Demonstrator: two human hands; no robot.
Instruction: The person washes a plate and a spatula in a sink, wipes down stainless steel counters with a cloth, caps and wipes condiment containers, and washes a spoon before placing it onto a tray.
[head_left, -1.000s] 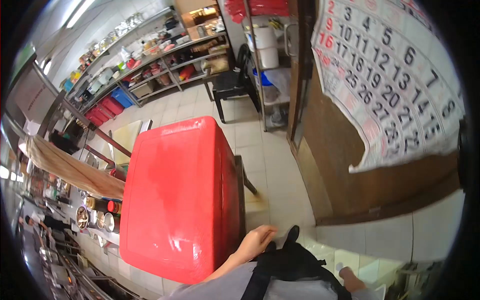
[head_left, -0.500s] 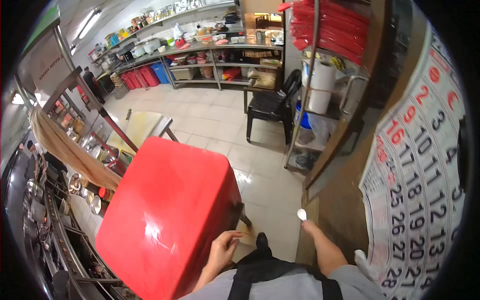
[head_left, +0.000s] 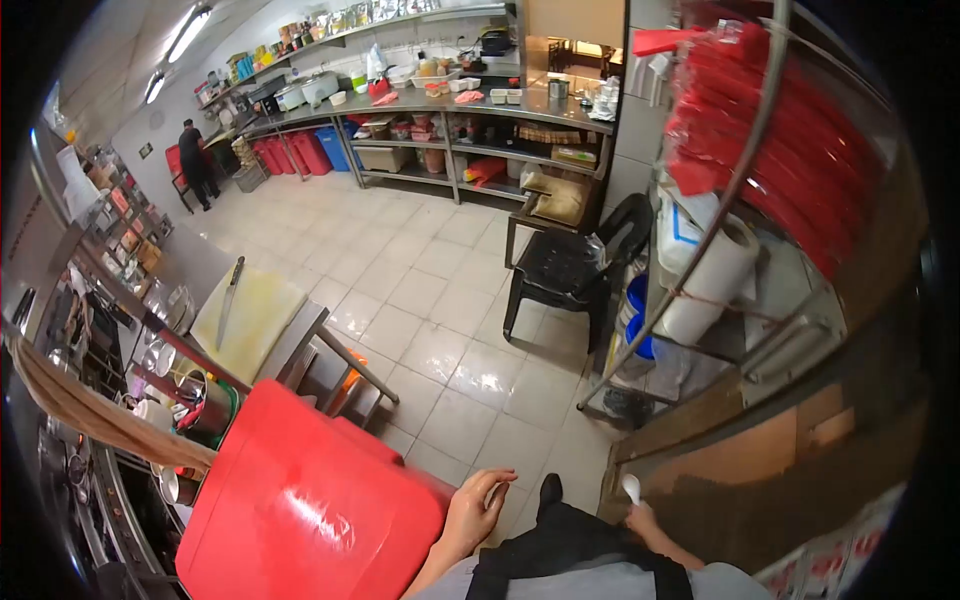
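Note:
My right hand [head_left: 643, 519] is closed around a white spoon [head_left: 631, 488], whose rounded end points up and away from me. It hangs low on my right, near the brown door frame. My left hand [head_left: 478, 510] holds nothing; its fingers are loosely bent, with a gap between them and the thumb. Right beside it on the left stands a large red plastic bin with a smooth lid [head_left: 300, 510]. Whether the hand touches the bin is unclear.
Left, a knife [head_left: 231, 300] lies on a cutting board [head_left: 255, 325]. A black chair [head_left: 560, 270] stands ahead, beside a rack with red plastic bags [head_left: 765, 140] and a paper roll [head_left: 705, 290]. Steel shelving [head_left: 400, 170] lines the back. A person [head_left: 195, 165] stands far left.
My view has moved forward, bringing the chair, rack and cutting board nearer. The wall calendar has mostly slid out at lower right. The spoon stays in my right hand.

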